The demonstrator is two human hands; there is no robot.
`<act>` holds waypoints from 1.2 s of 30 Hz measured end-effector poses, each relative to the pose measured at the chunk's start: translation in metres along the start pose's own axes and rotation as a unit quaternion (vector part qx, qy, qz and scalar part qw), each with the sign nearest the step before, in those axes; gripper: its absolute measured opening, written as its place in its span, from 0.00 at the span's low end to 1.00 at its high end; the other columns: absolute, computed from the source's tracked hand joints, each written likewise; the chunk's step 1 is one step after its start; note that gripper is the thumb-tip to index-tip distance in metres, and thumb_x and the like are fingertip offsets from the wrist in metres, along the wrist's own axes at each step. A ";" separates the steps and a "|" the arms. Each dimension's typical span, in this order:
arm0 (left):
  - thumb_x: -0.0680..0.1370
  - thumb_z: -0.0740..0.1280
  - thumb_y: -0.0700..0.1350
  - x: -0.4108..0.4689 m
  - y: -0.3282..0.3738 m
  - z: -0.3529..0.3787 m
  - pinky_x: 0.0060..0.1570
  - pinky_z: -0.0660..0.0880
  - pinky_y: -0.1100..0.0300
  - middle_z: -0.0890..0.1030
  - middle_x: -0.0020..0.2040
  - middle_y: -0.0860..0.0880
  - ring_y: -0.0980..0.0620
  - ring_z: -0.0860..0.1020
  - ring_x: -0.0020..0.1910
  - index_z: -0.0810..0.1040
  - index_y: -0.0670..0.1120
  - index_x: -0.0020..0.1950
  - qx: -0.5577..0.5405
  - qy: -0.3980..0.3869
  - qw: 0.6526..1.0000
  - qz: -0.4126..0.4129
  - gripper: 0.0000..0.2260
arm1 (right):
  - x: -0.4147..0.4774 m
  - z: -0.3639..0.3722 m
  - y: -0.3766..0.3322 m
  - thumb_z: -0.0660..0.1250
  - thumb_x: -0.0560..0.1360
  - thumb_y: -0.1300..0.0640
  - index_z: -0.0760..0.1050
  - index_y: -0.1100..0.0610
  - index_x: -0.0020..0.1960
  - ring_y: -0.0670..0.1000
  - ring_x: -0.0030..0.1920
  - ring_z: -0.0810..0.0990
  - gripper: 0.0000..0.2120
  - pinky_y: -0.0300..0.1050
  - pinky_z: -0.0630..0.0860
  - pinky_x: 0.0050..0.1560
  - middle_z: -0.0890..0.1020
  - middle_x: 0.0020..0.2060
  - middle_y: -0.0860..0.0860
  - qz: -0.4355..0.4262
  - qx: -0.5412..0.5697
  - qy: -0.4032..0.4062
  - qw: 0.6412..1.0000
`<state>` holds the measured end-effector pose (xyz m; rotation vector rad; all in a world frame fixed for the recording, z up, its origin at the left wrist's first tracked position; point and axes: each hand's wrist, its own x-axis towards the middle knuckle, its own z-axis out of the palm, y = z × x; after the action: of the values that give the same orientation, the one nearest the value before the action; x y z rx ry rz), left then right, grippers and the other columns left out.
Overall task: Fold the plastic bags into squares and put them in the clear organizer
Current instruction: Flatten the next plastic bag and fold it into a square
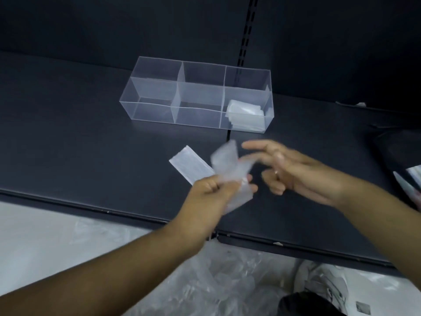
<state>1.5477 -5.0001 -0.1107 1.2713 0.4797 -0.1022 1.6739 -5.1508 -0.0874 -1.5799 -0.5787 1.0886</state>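
Your left hand [210, 190] pinches a bag [225, 165]; your right hand [293, 172] hangs released, fingers spread, just beside it. Folded bags [247, 115] lie in the right compartment of the organizer [157, 90], far on the shelf [68, 133].

Black shelf [91, 144], with dark back panel [114, 26] and slotted upright [247, 30] behind its rear edge. Pale floor [34, 236] and white shoe [319, 283] lie below its front edge.

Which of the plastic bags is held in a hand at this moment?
The blurred bag gripped by the left hand. The folded strip lies flat on the shelf, and a folded stack sits in the clear organizer.
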 end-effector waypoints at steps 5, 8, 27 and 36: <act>0.82 0.60 0.45 0.027 -0.005 -0.029 0.58 0.76 0.52 0.84 0.53 0.45 0.48 0.82 0.53 0.80 0.44 0.58 -0.086 0.017 0.989 -0.117 0.12 | 0.022 0.019 0.036 0.74 0.70 0.46 0.70 0.52 0.63 0.45 0.27 0.67 0.26 0.39 0.68 0.32 0.79 0.34 0.49 0.093 -0.069 -0.057 0.992; 0.82 0.60 0.45 0.038 -0.011 -0.042 0.50 0.79 0.57 0.85 0.52 0.46 0.51 0.83 0.52 0.80 0.44 0.56 -0.087 0.038 0.986 -0.138 0.11 | 0.027 0.029 0.052 0.72 0.73 0.58 0.73 0.57 0.54 0.45 0.22 0.69 0.12 0.37 0.68 0.27 0.82 0.32 0.50 0.122 -0.110 0.041 0.986; 0.74 0.72 0.47 0.013 -0.048 -0.050 0.56 0.77 0.56 0.82 0.56 0.46 0.48 0.79 0.55 0.79 0.43 0.61 0.543 0.029 0.782 0.306 0.17 | 0.016 0.037 0.009 0.65 0.77 0.61 0.74 0.60 0.51 0.48 0.26 0.78 0.04 0.36 0.71 0.24 0.81 0.30 0.50 0.195 0.106 0.081 0.972; 0.82 0.61 0.47 0.041 -0.017 -0.065 0.50 0.77 0.56 0.83 0.47 0.48 0.51 0.81 0.46 0.83 0.43 0.52 0.214 0.046 0.975 0.031 0.13 | 0.052 0.045 0.023 0.75 0.70 0.57 0.73 0.50 0.59 0.46 0.39 0.76 0.20 0.45 0.77 0.49 0.81 0.50 0.48 0.057 -0.144 0.135 0.979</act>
<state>1.5597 -4.9364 -0.1557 1.7176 0.5148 -0.0976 1.6552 -5.0931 -0.1274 -1.9964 -0.4801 0.8798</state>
